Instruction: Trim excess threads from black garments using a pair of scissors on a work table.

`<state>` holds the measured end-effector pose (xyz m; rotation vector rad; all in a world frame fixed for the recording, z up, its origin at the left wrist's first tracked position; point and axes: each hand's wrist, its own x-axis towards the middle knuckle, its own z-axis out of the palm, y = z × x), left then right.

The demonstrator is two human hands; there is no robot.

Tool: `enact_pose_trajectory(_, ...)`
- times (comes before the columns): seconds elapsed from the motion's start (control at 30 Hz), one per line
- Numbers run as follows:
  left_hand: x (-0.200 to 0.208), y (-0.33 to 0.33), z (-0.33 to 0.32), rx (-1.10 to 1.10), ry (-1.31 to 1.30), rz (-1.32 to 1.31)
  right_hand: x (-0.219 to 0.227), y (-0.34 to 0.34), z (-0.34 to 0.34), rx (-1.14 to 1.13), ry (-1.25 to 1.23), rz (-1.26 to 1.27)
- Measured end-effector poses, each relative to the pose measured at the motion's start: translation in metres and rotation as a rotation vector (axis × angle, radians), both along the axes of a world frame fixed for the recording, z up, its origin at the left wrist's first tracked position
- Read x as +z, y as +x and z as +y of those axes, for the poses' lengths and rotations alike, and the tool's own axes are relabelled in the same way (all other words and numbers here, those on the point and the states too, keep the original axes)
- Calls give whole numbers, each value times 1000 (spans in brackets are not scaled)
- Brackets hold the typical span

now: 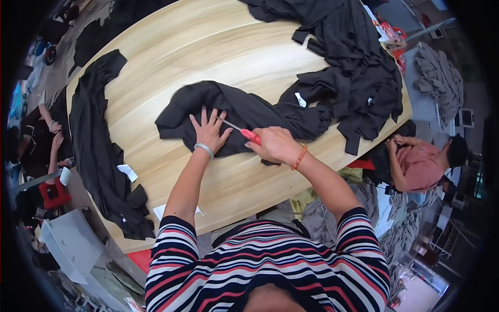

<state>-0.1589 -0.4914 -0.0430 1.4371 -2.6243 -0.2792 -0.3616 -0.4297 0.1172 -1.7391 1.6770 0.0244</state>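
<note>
A dark garment (228, 104) lies bunched on the wooden table in front of me. My left hand (210, 131), fingers spread, rests flat on the cloth and presses it down. In my right hand (278, 144) is a red-handled tool with a thin metal shaft (252, 136), gripped by the handle. Its shaft points left, and the tip lies close to my left fingertips over the fabric. Whether the tip is in the cloth I cannot tell. The garment trails right toward a heap of dark garments (358, 78).
Another dark garment (93, 130) stretches along the left side of the pale wooden table (156, 57). A white label (127, 172) sticks out of it. One person (423, 164) sits at the right, another (39, 135) at the left. Grey cloth (439, 78) is piled beyond the right edge.
</note>
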Motion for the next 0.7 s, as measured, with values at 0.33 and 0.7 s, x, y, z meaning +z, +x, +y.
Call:
enact_pose_trajectory(0.33,2,24,24,11,21,128,-25,20,-33,-17,6,-9)
enact_pose_trajectory(0.7,23,54,56,166,90,304,-79,-33,-26,-327,-27,-149)
